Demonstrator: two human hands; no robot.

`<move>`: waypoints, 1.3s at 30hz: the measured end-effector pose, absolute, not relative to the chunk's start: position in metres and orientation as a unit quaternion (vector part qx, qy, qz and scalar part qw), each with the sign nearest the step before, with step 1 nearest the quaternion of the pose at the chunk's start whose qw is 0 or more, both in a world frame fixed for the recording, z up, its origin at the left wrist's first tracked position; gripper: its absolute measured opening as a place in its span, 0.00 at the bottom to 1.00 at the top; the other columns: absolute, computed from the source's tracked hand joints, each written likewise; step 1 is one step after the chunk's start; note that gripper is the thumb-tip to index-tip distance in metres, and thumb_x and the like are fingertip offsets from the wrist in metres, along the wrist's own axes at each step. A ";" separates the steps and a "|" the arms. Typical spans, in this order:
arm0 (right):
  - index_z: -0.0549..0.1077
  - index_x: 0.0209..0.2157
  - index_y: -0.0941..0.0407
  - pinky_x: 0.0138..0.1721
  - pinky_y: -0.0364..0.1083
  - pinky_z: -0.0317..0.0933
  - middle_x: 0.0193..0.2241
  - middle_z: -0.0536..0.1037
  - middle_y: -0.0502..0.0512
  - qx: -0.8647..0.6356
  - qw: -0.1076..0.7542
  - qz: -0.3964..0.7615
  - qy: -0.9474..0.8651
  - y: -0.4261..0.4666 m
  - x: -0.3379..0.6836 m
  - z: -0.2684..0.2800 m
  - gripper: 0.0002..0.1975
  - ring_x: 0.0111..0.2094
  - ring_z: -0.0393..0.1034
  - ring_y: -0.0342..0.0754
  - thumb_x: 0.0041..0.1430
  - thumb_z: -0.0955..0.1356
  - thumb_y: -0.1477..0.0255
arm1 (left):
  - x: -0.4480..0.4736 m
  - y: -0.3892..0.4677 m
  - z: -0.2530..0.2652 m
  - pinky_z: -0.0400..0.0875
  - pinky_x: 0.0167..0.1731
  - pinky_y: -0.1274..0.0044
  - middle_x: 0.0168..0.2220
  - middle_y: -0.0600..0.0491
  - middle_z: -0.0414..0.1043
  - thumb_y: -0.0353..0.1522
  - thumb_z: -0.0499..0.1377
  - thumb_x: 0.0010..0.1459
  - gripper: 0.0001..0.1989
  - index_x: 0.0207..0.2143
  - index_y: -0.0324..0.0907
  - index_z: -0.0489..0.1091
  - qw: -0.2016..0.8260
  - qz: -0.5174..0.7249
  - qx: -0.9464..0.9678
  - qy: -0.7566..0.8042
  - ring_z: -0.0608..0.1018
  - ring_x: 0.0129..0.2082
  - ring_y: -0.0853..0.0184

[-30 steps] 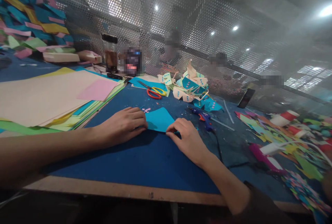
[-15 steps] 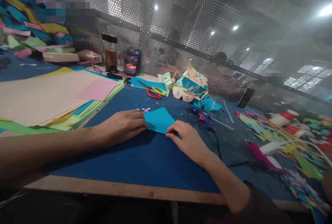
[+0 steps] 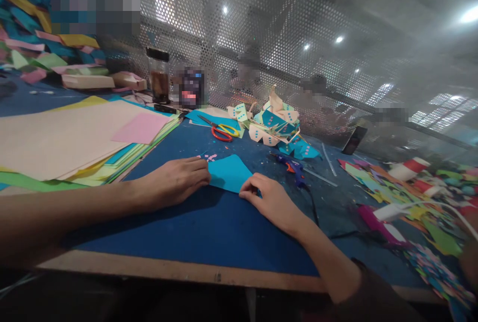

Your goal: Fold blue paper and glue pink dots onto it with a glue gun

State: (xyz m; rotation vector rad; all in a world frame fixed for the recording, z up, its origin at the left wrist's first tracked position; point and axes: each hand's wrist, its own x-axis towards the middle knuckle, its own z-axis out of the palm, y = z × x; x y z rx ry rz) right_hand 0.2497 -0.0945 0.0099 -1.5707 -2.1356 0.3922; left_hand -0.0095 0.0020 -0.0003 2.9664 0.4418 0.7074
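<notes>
A piece of blue paper (image 3: 229, 172) lies on the blue table mat (image 3: 209, 232) between my hands. My left hand (image 3: 182, 177) is closed at its left edge, fingers bent over the paper. With thumb and fingertips, my right hand (image 3: 267, 197) pinches the lower right edge. Part of the paper is hidden under the fingers. Small pink paper scraps (image 3: 209, 158) lie just beyond my left fingertips. Scissors (image 3: 224, 132) with red and yellow handles rest farther back on a blue sheet.
A stack of coloured sheets (image 3: 67, 138) covers the left side. Behind sits a pile of cut paper shapes (image 3: 276, 123). To the right are a blue glue gun (image 3: 293, 166), a magenta power strip (image 3: 384, 227) and paper cups (image 3: 409, 167). A lidded jar (image 3: 159, 75) stands at the back.
Almost nothing differs. Both hands stay on the blue paper, with only a very slight shift of the fingers.
</notes>
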 end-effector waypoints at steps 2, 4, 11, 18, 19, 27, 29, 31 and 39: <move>0.76 0.32 0.54 0.37 0.45 0.60 0.33 0.76 0.50 -0.575 0.226 0.150 -0.772 -0.094 0.250 0.011 0.04 0.34 0.69 0.45 0.63 0.70 0.74 | -0.009 0.001 0.000 0.67 0.40 0.73 0.32 0.51 0.71 0.31 0.50 0.69 0.12 0.35 0.42 0.72 0.037 0.225 0.961 0.154 0.73 0.33 0.65; 0.77 0.32 0.54 0.36 0.45 0.60 0.32 0.76 0.50 -0.576 0.224 0.156 -0.770 -0.094 0.251 0.011 0.04 0.34 0.69 0.45 0.62 0.71 0.73 | -0.009 0.001 0.000 0.67 0.38 0.74 0.32 0.51 0.71 0.31 0.50 0.69 0.13 0.34 0.42 0.72 0.048 0.223 0.959 0.167 0.73 0.33 0.65; 0.77 0.31 0.54 0.34 0.45 0.60 0.31 0.76 0.50 -0.593 0.224 0.174 -0.753 -0.092 0.251 0.012 0.04 0.32 0.69 0.44 0.61 0.72 0.72 | -0.011 0.007 0.000 0.65 0.34 0.75 0.33 0.53 0.72 0.32 0.54 0.66 0.09 0.33 0.43 0.72 0.104 0.225 0.947 0.205 0.74 0.33 0.66; 0.77 0.31 0.55 0.33 0.45 0.59 0.31 0.77 0.50 -0.598 0.221 0.198 -0.745 -0.091 0.254 0.014 0.05 0.32 0.69 0.44 0.62 0.71 0.71 | -0.013 0.013 0.002 0.64 0.34 0.77 0.33 0.53 0.73 0.32 0.56 0.64 0.07 0.32 0.43 0.72 0.137 0.205 0.945 0.217 0.74 0.33 0.67; 0.77 0.31 0.55 0.33 0.45 0.59 0.31 0.77 0.50 -0.598 0.220 0.197 -0.745 -0.091 0.254 0.014 0.05 0.32 0.69 0.45 0.62 0.71 0.71 | -0.013 0.013 0.002 0.64 0.34 0.77 0.33 0.53 0.73 0.32 0.56 0.63 0.07 0.32 0.43 0.72 0.138 0.204 0.945 0.217 0.74 0.33 0.67; 0.77 0.31 0.55 0.32 0.45 0.57 0.30 0.76 0.50 -0.615 0.206 0.196 -0.735 -0.093 0.251 0.017 0.05 0.31 0.68 0.44 0.62 0.71 0.71 | -0.013 0.013 0.004 0.64 0.35 0.77 0.33 0.53 0.73 0.33 0.55 0.63 0.08 0.32 0.42 0.71 0.141 0.184 0.942 0.243 0.74 0.34 0.66; 0.77 0.31 0.55 0.32 0.45 0.56 0.30 0.76 0.50 -0.621 0.200 0.201 -0.730 -0.093 0.251 0.018 0.06 0.31 0.68 0.44 0.62 0.71 0.70 | -0.013 0.014 0.006 0.64 0.35 0.77 0.34 0.52 0.74 0.33 0.55 0.63 0.08 0.33 0.42 0.72 0.146 0.176 0.941 0.248 0.75 0.34 0.65; 0.77 0.31 0.56 0.32 0.45 0.56 0.31 0.76 0.50 -0.626 0.194 0.204 -0.728 -0.092 0.251 0.018 0.06 0.32 0.68 0.44 0.62 0.71 0.69 | -0.013 0.015 0.007 0.64 0.35 0.77 0.34 0.52 0.74 0.33 0.56 0.62 0.07 0.33 0.42 0.72 0.153 0.169 0.939 0.256 0.75 0.35 0.65; 0.77 0.31 0.56 0.31 0.44 0.54 0.31 0.77 0.50 -0.632 0.188 0.208 -0.723 -0.092 0.251 0.019 0.07 0.31 0.68 0.44 0.62 0.71 0.68 | -0.016 0.025 0.008 0.63 0.33 0.78 0.32 0.54 0.76 0.33 0.59 0.60 0.06 0.32 0.43 0.74 0.194 0.143 0.930 0.276 0.75 0.32 0.67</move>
